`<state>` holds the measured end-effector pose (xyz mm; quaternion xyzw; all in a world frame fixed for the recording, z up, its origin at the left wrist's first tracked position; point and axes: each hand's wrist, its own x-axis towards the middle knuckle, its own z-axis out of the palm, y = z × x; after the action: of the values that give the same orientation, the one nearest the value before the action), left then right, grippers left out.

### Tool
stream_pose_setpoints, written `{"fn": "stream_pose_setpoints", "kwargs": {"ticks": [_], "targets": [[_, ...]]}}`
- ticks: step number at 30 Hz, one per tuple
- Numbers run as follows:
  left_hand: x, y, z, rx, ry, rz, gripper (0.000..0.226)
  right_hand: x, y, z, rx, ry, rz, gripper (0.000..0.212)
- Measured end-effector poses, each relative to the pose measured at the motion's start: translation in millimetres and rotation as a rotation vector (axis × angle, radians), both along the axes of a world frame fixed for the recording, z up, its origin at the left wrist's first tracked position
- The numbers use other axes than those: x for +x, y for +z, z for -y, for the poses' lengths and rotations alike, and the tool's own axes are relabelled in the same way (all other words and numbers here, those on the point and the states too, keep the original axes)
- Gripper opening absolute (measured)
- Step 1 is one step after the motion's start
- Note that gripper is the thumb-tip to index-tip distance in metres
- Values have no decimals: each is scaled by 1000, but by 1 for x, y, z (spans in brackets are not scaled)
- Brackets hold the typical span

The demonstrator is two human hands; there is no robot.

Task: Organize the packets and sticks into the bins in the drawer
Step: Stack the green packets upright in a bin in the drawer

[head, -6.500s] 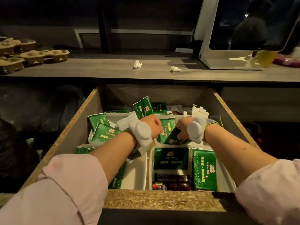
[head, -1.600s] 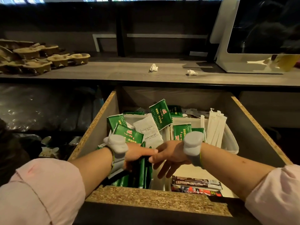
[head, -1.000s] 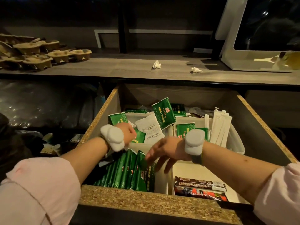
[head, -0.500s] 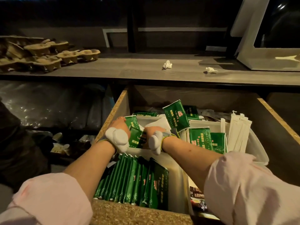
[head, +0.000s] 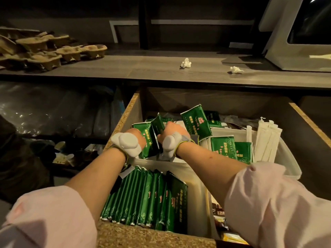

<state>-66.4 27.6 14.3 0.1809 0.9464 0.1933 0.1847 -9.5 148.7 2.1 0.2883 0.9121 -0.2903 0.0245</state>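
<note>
1. Hands meet in the head view over the back left of the open drawer (head: 125,119), each reaching out of a pink sleeve (head: 44,217).
2. The left hand (head: 138,138) has its fingers curled round a bundle of packets (head: 148,140), green and standing on edge. The fingertips are hidden behind the hand.
3. The right hand (head: 172,130), just beside the left, clenches the far side of the same bundle, and one packet edge pokes up between the two hands.
4. A white pod (head: 128,144) is strapped to the left wrist, and a second one sits on the right wrist.
5. A row of packets (head: 148,197) stands upright, packed side by side, in the near-left bin (head: 197,203).
6. The back-right bin (head: 290,158) holds white sticks (head: 266,140) leaning at its right, with green packets (head: 223,146) propped beside them.
7. One tilted packet (head: 196,122) sticks up just behind the right hand.
8. Dark packets (head: 218,210) lie at the near right, mostly hidden by the right arm.
9. Above the drawer, the bench (head: 143,72) carries two paper scraps (head: 185,63), cardboard cup trays (head: 53,51) at the left and a white screen (head: 286,51) at the right.
</note>
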Motion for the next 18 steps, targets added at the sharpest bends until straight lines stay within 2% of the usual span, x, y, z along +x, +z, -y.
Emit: {"fn": "stream_pose_setpoints", "kwargs": {"ticks": [2,4,5,6,9,11,16,18], "targets": [[-1,1,0,26,2,-2,38,-7,0,16,-5,156,38,29],[-2,1,-2,124,16,-19,39,-12,1,28,-90,230,11,16],[-2,0,-2,201,44,-4,40,-13,0,31,-154,224,-14,25],[-3,-2,-3,287,80,30,44,-12,0,32,-236,190,-64,35],[-2,1,-5,489,213,135,48,-10,-12,26,-474,26,-214,40],[-2,6,-4,611,283,198,45,-9,-16,25,-562,-39,-259,49],[14,19,1,920,316,506,28,2,-7,20,-893,-128,-407,22],[16,20,0,1080,389,589,25,9,-5,13,-1024,-157,-409,21]]}}
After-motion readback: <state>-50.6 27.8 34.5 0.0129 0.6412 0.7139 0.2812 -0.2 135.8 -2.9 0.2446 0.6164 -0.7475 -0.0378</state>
